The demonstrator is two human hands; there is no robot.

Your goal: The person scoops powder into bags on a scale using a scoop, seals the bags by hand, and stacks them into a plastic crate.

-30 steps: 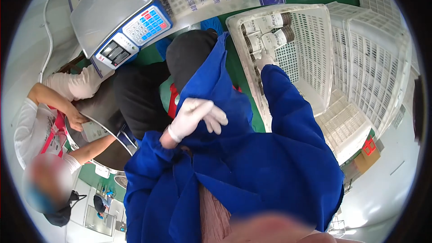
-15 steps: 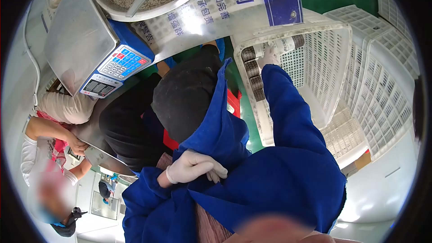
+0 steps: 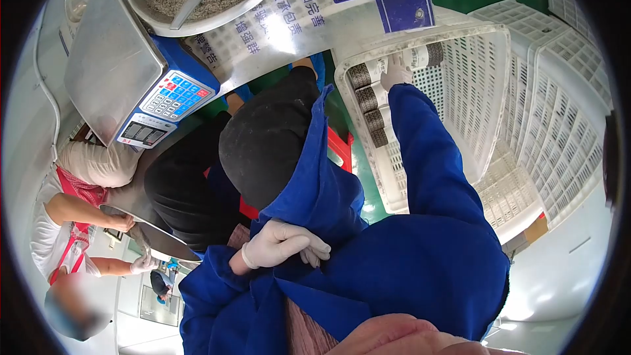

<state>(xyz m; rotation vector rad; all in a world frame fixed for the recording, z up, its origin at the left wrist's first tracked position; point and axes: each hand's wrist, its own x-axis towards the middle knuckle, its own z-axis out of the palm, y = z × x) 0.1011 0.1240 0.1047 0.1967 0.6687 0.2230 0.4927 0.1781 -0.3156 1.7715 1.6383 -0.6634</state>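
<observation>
My right hand point(image 3: 396, 73), in a white glove, reaches into a white perforated crate point(image 3: 503, 85). Its fingers close over a cylindrical packet point(image 3: 420, 56) with a pale printed label and a dark, speckled end. More such packets point(image 3: 367, 98) lie in a row along the crate's left side, their lower parts partly hidden by my sleeve. My left hand point(image 3: 284, 243), also gloved, rests on my blue clothing at the lap. Its fingers are loosely bent and slightly apart, with nothing in them.
A metal bowl point(image 3: 148, 21) of grey grainy material holds a scoop point(image 3: 197, 1), beside a blue scale point(image 3: 174, 95) on the metal table point(image 3: 355, 29). Stacked white crates point(image 3: 559, 92) stand right. A co-worker point(image 3: 72, 210) is at the left; another person point(image 3: 160, 283) is farther back.
My right hand has moved slightly farther over the top packet. My left hand stays on my lap. The co-worker's arms have shifted, and a gloved hand now shows. The view has moved a little.
</observation>
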